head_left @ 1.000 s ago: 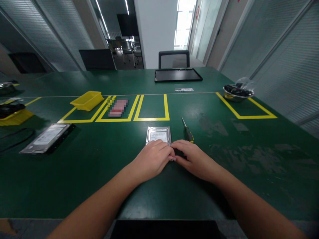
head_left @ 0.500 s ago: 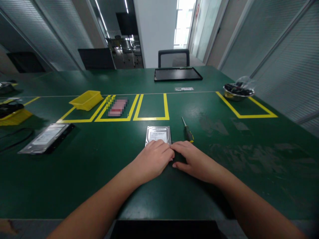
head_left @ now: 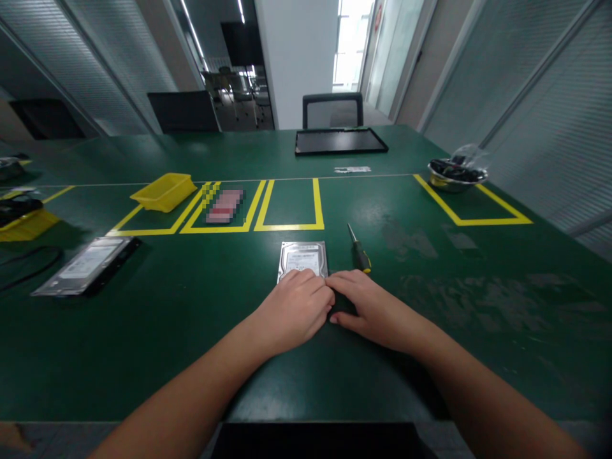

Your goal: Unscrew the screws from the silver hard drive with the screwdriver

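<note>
Here, the left hand [head_left: 297, 309] covers the near part of the hard drive [head_left: 303, 256] on the green table [head_left: 157, 344], fingers curled, their grip unclear. At the drive's four o'clock, the right hand [head_left: 375, 309] keeps thumb and forefinger apart; a screwdriver [head_left: 360, 252] lies towards two o'clock.

Bare green tabletop [head_left: 377, 204] lies open beyond my right hand [head_left: 373, 309], except where the screwdriver [head_left: 361, 255] blocks.

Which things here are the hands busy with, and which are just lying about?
Busy with:
hard drive, partly under left hand; right hand alongside
perhaps screwdriver, close by

Seemingly lying about:
other drive, far left
two yellow trays
metal bowl
</note>
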Available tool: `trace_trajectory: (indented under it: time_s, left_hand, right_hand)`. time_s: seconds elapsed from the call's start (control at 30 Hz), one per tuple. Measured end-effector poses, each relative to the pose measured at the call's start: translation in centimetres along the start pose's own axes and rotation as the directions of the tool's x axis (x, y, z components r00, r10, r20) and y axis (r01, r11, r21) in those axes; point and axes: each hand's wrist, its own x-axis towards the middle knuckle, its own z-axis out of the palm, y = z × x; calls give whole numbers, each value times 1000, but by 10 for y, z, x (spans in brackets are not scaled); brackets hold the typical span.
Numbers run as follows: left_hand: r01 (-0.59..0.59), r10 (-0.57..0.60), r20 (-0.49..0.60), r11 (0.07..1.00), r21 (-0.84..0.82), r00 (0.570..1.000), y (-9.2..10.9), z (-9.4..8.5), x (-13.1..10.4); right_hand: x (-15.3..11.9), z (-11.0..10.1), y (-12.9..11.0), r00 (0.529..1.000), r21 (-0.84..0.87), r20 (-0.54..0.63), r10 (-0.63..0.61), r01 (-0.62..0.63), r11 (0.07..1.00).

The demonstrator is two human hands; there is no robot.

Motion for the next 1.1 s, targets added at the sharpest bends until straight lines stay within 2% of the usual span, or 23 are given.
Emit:
trace_trajectory:
  time_s: [0.63,0.9,1.0,1.1]
  left_hand:
    - [14,-20,-48,991,-137,999,-2,4,-2]
    - [69,-85,-71,977,-202,994,-2,1,-2]
    - [68,-83,-60,975,-211,995,-2,1,-2]
    - [73,-85,-48,973,-218,995,-3,1,-2]
  right_hand:
    - [0,1,1,1000,18,-21,-19,20,1000]
    - [-2,-12,5,998,-1,-35,-49,49,999]
    - [-1,-15,12,993,-96,-121,3,-15,995]
    - [1,-14,19,964,-268,-245,104,-170,948]
